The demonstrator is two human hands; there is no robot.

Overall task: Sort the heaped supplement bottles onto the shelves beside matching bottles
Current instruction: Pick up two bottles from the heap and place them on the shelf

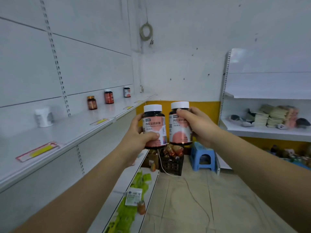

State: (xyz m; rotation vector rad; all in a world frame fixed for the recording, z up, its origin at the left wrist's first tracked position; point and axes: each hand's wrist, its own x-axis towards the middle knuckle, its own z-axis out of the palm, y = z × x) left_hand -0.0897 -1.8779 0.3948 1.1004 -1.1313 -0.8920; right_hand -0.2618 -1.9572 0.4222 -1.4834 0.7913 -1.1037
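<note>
Two pink-label bottles held upright, side by side | left hand fingers wrap left bottle; right hand wraps right bottle | match, seemingly, far bottle on upper shelf | set both beside it, labels outward.

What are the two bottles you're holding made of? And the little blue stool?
The left bottle and right bottle look like dark, see-through plastic, maybe glass: shiny, with light glinting near the bottom. Their caps look like smooth white plastic, and the labels like glossy paper. The blue stool looks like moulded plastic, one even colour with rounded edges.
</note>
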